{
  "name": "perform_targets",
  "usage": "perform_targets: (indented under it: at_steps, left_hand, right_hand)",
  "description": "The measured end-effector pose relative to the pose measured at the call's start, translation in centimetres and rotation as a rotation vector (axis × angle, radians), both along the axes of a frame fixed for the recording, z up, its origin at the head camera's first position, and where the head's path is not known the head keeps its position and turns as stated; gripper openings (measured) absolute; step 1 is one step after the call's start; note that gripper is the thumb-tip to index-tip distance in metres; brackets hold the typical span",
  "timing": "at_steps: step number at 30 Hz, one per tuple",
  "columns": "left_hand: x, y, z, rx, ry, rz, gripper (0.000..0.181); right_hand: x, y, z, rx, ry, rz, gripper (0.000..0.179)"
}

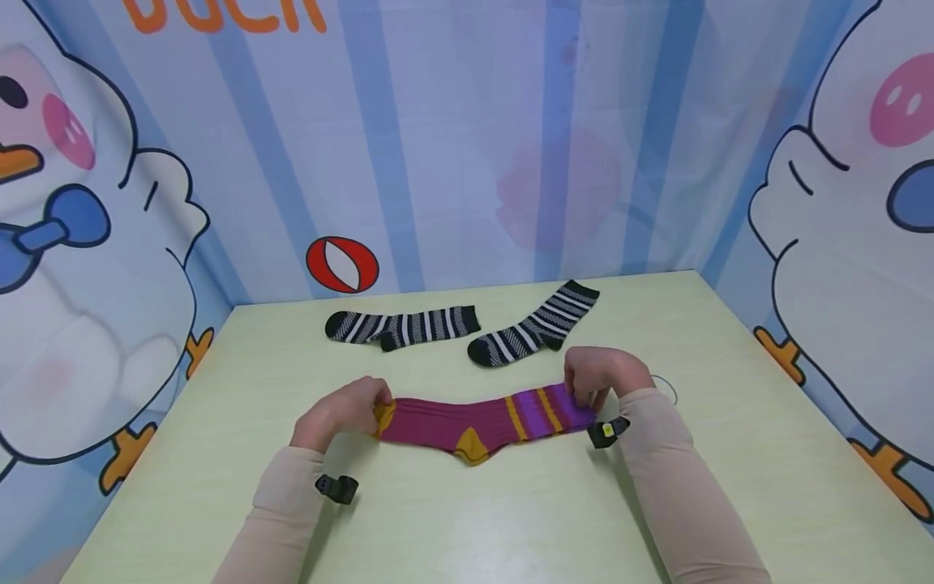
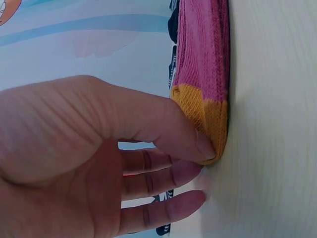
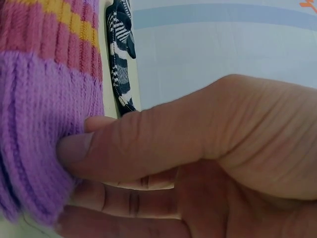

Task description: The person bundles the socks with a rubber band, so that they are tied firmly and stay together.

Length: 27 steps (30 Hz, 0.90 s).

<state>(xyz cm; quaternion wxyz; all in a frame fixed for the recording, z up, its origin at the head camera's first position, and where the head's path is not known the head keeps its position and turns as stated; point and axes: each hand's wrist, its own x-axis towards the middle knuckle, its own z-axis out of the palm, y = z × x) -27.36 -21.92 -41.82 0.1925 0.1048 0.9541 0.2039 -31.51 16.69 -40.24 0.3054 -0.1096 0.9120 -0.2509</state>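
Observation:
A magenta sock (image 1: 438, 423) with a mustard toe and heel and a purple-and-mustard striped cuff lies across the table. More than one knit layer shows at its cuff; I cannot tell whether a second sock lies beneath. My left hand (image 1: 349, 410) pinches the mustard toe (image 2: 205, 124) between thumb and fingers. At the other end, my right hand (image 1: 601, 375) grips the purple cuff (image 3: 44, 109), thumb on the near face. Behind it lie two black, grey and white striped socks, one on the left (image 1: 426, 327) and one angled on the right (image 1: 540, 328).
The pale table (image 1: 467, 527) ends at a light blue striped cloth backdrop (image 1: 467, 162). Printed cartoon ducks cover the side walls. A small black wrist camera (image 1: 337, 489) sits on the left wrist and another (image 1: 609, 432) on the right.

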Motion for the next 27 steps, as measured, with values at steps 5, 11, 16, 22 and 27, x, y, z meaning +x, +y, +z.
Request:
perform_targets:
  at_steps: [5, 11, 16, 22, 27]
  left_hand:
    - [0.00, 0.02, 0.14, -0.005, 0.000, 0.016, 0.037]
    - [0.14, 0.03, 0.02, -0.003, 0.017, 0.019, 0.037]
    - [0.07, 0.14, 0.19, 0.001, 0.040, 0.027, 0.036]
    - [-0.14, 0.23, 0.25, -0.016, 0.068, 0.032, 0.034]
    - [0.20, 0.04, 0.01, -0.002, 0.071, 0.031, 0.034]
  right_hand:
    - [-0.02, -0.04, 0.09, -0.001, 0.001, -0.007, 0.021]
    - [0.17, -0.05, 0.09, 0.008, -0.003, -0.013, 0.022]
    - [0.13, -0.04, 0.24, 0.019, 0.001, -0.017, 0.021]
    - [0.09, 0.02, 0.45, 0.038, 0.010, -0.012, 0.021]
    - [0.34, 0.00, 0.23, 0.033, 0.002, -0.011, 0.021]
